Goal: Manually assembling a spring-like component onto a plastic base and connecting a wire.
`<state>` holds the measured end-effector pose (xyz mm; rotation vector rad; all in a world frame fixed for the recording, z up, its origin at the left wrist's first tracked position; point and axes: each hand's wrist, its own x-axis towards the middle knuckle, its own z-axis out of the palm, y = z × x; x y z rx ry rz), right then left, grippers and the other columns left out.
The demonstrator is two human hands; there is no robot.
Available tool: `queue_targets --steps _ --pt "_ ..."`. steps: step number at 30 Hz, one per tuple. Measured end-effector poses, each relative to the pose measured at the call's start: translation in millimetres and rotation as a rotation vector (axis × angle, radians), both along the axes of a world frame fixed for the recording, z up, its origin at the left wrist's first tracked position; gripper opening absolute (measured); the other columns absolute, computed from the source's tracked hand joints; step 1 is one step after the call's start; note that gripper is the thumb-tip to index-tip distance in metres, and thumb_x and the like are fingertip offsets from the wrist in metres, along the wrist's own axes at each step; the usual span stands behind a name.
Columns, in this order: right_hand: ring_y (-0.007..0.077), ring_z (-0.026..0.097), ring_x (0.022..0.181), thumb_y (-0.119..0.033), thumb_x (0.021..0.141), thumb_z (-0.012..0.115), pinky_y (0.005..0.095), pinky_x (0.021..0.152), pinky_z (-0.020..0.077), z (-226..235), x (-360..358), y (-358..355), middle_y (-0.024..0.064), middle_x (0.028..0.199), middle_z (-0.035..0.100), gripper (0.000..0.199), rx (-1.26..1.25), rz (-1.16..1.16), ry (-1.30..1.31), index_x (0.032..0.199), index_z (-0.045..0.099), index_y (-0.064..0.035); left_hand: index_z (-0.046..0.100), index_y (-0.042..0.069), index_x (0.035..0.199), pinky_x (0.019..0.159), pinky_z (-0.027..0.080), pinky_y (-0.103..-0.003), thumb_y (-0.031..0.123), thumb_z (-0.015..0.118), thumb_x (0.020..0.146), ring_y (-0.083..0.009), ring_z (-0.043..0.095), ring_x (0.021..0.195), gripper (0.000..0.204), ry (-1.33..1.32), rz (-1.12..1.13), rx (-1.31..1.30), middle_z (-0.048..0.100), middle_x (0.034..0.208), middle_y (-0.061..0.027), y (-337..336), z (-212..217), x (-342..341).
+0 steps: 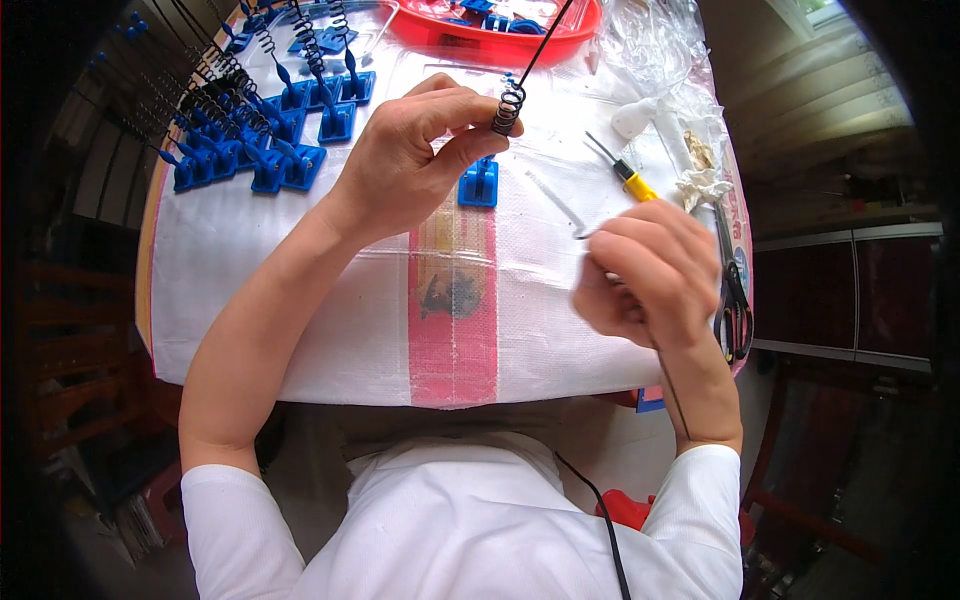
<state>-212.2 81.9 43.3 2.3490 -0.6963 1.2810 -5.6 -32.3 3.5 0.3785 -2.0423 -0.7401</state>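
My left hand (425, 140) pinches a black coil spring (508, 108) between thumb and fingers. A thin black rod (545, 42) rises from the coil toward the upper right. Just below those fingers, a blue plastic base (479, 186) rests on the table cover; the hand partly hides whatever joins it to the spring. My right hand (650, 270), slightly blurred, is closed to the right of the base. A thin dark rod (672, 385) runs out of this fist and along the wrist. The fist hides the rod's middle part.
Several blue bases with black springs (285, 120) crowd the back left. A red basin (500, 45) holds blue parts at the back. On the right lie a yellow-handled screwdriver (637, 182), black-handled scissors (738, 310), crumpled tissue (702, 185) and clear plastic (650, 55).
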Motion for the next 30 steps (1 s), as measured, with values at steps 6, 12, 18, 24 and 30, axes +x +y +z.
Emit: queue_targets --steps 6,12,18,24,30 --pt "0.0221 0.062 0.062 -0.002 0.076 0.076 0.0301 0.052 0.0488 20 -35 7 0.0052 0.076 0.064 0.038 0.149 -0.358 0.154 0.112 0.063 -0.0051 0.073 0.006 0.100 0.075 0.051 -0.029 0.003 0.071 0.086 -0.0159 0.060 0.082 0.015 0.006 -0.001 0.010 0.072 0.088 -0.0044 1 1 -2" --pt "0.0208 0.062 0.093 0.002 0.081 0.065 0.0336 0.082 0.0502 -12 -57 0 0.0062 0.098 0.065 0.036 0.426 -0.493 0.501 0.116 0.064 -0.0081 0.071 0.003 0.102 0.076 0.051 -0.027 0.003 0.066 0.091 -0.0137 0.061 0.085 0.012 -0.050 -0.017 0.010 0.067 0.088 -0.0043 1 4 1" --pt "0.0215 0.060 0.093 0.002 0.082 0.066 0.0332 0.080 0.0504 -13 -66 -9 0.0047 0.095 0.064 0.032 0.441 -0.508 0.618 0.113 0.066 -0.0083 0.072 0.005 0.101 0.072 0.051 -0.027 0.004 0.069 0.088 -0.0139 0.060 0.082 0.013 -0.023 -0.020 0.049 0.069 0.086 -0.0037 -1 0 0" --pt "0.0194 0.068 0.080 -0.008 0.081 0.074 0.0320 0.068 0.0541 2 -13 -18 0.0087 0.090 0.070 0.024 0.699 -0.324 -0.191 0.104 0.068 -0.0040 0.072 0.004 0.102 0.075 0.051 -0.026 0.003 0.067 0.090 -0.0138 0.061 0.084 0.013 -0.027 -0.020 0.090 0.067 0.088 -0.0043 3 4 1" --pt "0.0086 0.063 0.080 -0.001 0.082 0.074 0.0227 0.069 0.0499 -3 13 -37 0.0048 0.094 0.068 0.024 1.009 -0.175 -0.380 0.100 0.058 -0.0020 0.071 0.004 0.103 0.075 0.049 -0.026 0.003 0.066 0.091 -0.0133 0.060 0.084 0.013 -0.030 -0.029 0.105 0.065 0.088 -0.0042 3 6 1"
